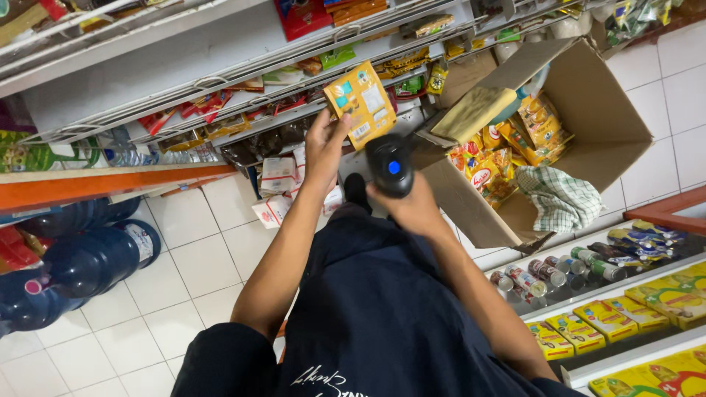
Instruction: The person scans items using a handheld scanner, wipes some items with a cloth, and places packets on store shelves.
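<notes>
Left hand (324, 144): closed on the lower left edge of a flat yellow packet (361, 104), held up just left of the cardboard box (588, 125); fingertips hidden behind the packet.
Right hand (415, 208): wrapped around a black handheld scanner (390, 165) with one round blue light, directly below the packet and apart from it; scanner handle hidden in the fist.
Packet: one; glossy, rectangular, tilted; print too small to make out.
Cardboard box: one; brown, flaps open, lying on white floor tiles; holds several yellow and red pouches, count unclear, plus one green checked cloth (560, 197).
Left of box: wire shelves (220, 81), goods blurred.
Far left of box: dark blue water jugs (81, 254), at least three, partly cut off.
Below box: row of small cans (548, 272), partly hidden.
</notes>
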